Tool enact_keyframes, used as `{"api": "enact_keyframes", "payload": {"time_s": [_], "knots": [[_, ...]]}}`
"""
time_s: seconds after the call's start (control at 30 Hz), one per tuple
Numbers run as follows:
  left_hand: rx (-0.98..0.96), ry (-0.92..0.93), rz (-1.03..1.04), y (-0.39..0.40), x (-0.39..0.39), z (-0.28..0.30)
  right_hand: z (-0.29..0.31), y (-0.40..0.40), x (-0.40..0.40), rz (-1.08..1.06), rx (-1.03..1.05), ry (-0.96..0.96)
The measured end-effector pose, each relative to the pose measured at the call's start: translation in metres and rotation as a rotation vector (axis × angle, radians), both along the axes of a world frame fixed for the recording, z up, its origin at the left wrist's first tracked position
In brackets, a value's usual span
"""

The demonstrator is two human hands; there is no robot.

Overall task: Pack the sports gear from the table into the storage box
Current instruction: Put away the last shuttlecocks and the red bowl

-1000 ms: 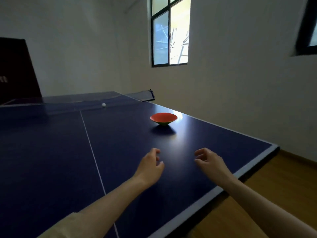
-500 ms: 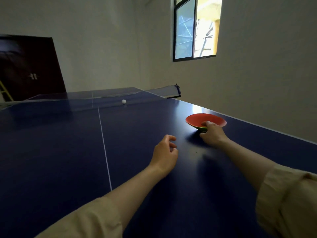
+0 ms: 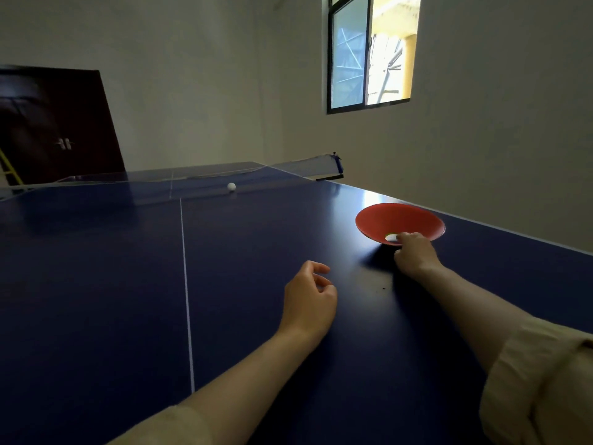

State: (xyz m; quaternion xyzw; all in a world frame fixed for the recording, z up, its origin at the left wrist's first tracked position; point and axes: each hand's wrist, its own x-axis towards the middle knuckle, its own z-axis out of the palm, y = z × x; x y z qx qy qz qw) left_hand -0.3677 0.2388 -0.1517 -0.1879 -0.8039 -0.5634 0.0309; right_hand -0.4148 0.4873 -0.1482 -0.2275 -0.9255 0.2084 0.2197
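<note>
right hand [image 3: 415, 255]: arm stretched forward, fingers pinching near rim of red dish [image 3: 401, 221]
left hand [image 3: 309, 298]: held above table [image 3: 96, 284], fingers loosely curled, holding nothing

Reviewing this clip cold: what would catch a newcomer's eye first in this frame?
The red cone stands out most, upturned like a dish near the right edge of the blue table, with the right hand gripping its near rim. Next comes the bright window high on the far wall. A white ball sits by the net, while the left hand hovers loosely curled mid-table.
</note>
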Motion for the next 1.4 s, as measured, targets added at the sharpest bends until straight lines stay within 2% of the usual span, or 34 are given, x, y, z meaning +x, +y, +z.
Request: {"api": "enact_keyframes", "payload": {"time_s": [0.13,0.27,0.3,0.4,0.43,0.5,0.67,0.77,0.87,1.0,1.07,1.17,1.27,1.4], "knots": [[0.015,-0.010,0.019,-0.002,0.004,0.001,-0.005,-0.024,0.029,0.048,0.154,0.177],[0.030,-0.044,0.033,-0.003,0.019,0.007,0.006,-0.060,0.097,0.203,0.044,0.271],[0.127,-0.137,0.028,-0.003,0.026,0.011,0.008,-0.069,0.115,0.240,-0.004,0.293],[0.596,-0.659,-0.028,-0.003,0.066,0.033,0.023,-0.088,0.177,0.328,-0.119,0.336],[0.643,-0.761,-0.057,-0.007,0.078,0.041,0.025,-0.093,0.195,0.344,-0.134,0.350],[0.600,-0.858,-0.126,-0.016,0.104,0.050,0.031,-0.099,0.234,0.350,-0.158,0.378],[0.371,-0.702,-0.220,-0.032,0.185,0.075,0.039,-0.097,0.339,0.346,-0.194,0.418],[0.217,-0.573,-0.298,-0.023,0.234,0.085,0.043,-0.093,0.400,0.282,-0.300,0.416],[0.148,-0.489,-0.329,-0.002,0.289,0.091,0.042,-0.086,0.468,0.154,-0.437,0.517],[0.072,-0.351,-0.378,0.031,0.369,0.081,0.024,-0.076,0.571,-0.114,-0.457,0.604],[0.018,-0.273,-0.430,0.046,0.408,0.064,0.007,-0.061,0.619,-0.292,-0.494,0.529],[-0.133,-0.080,-0.449,0.056,0.449,0.037,-0.017,-0.041,0.672,-0.401,-0.596,0.380],[-0.151,-0.101,-0.539,0.065,0.489,-0.001,-0.046,-0.031,0.725,-0.459,-0.597,0.231],[-0.362,-0.133,-0.605,0.061,0.525,-0.074,-0.101,-0.022,0.791,-0.574,-0.593,0.089]]}}
